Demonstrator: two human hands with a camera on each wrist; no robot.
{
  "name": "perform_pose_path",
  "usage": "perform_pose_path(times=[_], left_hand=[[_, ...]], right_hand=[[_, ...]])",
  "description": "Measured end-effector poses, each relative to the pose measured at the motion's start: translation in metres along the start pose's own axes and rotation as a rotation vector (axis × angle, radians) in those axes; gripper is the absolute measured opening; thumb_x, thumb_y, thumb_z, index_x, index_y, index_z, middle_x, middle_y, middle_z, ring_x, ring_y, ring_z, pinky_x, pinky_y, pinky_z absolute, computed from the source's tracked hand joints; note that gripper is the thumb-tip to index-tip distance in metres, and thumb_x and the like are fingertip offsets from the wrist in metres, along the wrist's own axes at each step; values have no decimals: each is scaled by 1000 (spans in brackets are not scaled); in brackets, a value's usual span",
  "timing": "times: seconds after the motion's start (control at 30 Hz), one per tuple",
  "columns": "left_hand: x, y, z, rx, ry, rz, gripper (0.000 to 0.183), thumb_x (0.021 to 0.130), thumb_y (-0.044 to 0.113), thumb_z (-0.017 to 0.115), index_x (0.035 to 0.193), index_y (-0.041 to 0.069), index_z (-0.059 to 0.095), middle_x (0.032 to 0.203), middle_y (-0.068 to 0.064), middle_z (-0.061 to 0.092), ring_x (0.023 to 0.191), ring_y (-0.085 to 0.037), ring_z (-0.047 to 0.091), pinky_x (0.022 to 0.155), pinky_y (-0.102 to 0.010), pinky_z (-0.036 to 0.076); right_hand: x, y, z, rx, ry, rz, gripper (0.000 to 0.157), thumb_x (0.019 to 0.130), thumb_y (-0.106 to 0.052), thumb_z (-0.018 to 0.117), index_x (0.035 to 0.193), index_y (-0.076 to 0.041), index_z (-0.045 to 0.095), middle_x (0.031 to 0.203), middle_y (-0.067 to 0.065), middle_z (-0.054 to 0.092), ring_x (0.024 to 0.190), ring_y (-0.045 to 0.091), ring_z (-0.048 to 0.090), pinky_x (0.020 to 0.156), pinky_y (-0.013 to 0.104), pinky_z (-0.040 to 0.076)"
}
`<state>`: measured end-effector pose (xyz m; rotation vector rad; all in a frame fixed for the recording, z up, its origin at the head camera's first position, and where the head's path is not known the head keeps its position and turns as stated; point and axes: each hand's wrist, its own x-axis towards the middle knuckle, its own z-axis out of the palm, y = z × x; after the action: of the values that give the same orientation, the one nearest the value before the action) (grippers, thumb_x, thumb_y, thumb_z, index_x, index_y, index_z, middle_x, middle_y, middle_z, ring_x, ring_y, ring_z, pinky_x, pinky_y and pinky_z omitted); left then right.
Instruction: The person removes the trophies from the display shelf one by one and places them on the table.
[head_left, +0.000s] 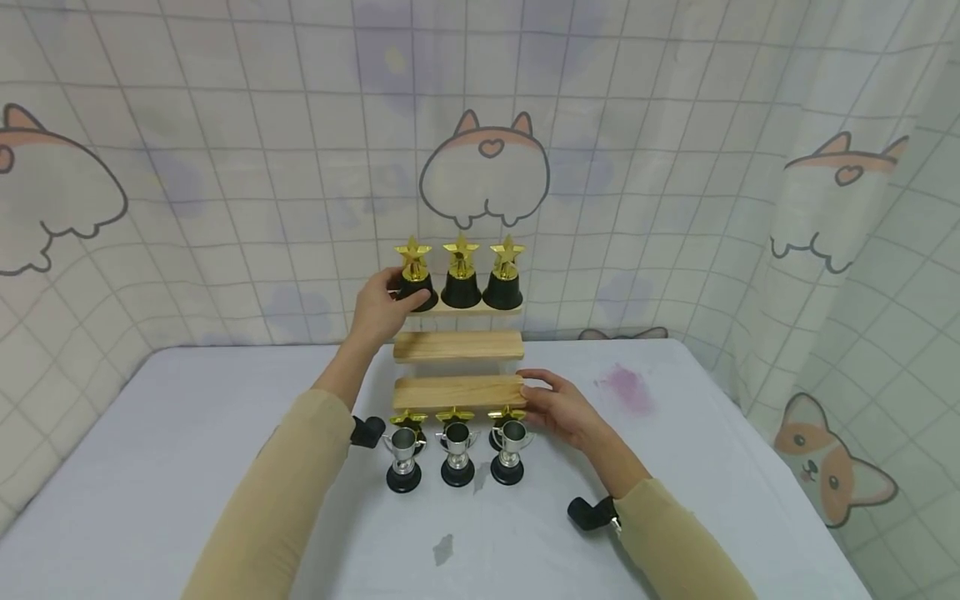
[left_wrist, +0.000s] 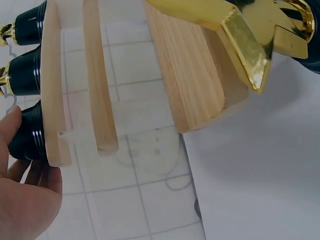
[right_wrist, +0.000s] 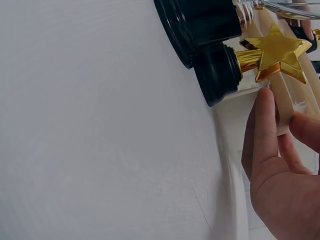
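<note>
My left hand (head_left: 377,308) holds the black base of the leftmost gold star trophy (head_left: 414,265) on the top wooden shelf board (head_left: 467,309). Its thumb lies across the base's front; other fingers reach behind, near the board's end in the left wrist view. Beside it stand two matching star trophies, a middle one (head_left: 461,287) and a right one (head_left: 503,289). Lower down, my right hand (head_left: 564,410) pinches the right end of the lowest wooden board (head_left: 457,392), thumb on one side and fingers on the other. A gold star trophy (right_wrist: 276,52) is close to those fingers.
Between the held boards sits a middle wooden board (head_left: 459,346). Three silver cups, including a left cup (head_left: 403,446), stand in front of three gold star trophies, partly hidden by them. A white cloth (head_left: 187,467) covers the table; a patterned curtain (head_left: 300,167) hangs behind.
</note>
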<state>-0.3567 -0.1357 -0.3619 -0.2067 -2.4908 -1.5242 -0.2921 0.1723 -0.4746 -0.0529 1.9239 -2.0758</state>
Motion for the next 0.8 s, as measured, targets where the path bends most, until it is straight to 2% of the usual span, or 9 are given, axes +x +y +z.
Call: perform_pose_path(times=[0.4,0.57,0.8], left_hand=[[-5,1,-3,21,14,-8,65,98,29,74,150,2,46,143,-17,53,134,-34,48,112,-44,40],[-10,-1,-5,22,30,17,64,97,29,75,149,2,48,141,-17,56,132,-33,50,112,-43,40],[-22,-3,-9,-1,18,59,61,96,25,76,146,1,50,136,-18,58,127,-33,53,109,-44,42]], right_hand=[[-1,1,3,5,3,-4,47,105,-7,57,150,-1,44,116,15,66,95,17,69,73,22,58],[0,1,2,8,13,14,47,105,-8,57,150,-2,44,118,16,66,95,17,69,73,22,58],[-2,0,1,8,15,15,49,105,-9,58,151,-2,43,118,16,65,95,17,68,71,21,57]])
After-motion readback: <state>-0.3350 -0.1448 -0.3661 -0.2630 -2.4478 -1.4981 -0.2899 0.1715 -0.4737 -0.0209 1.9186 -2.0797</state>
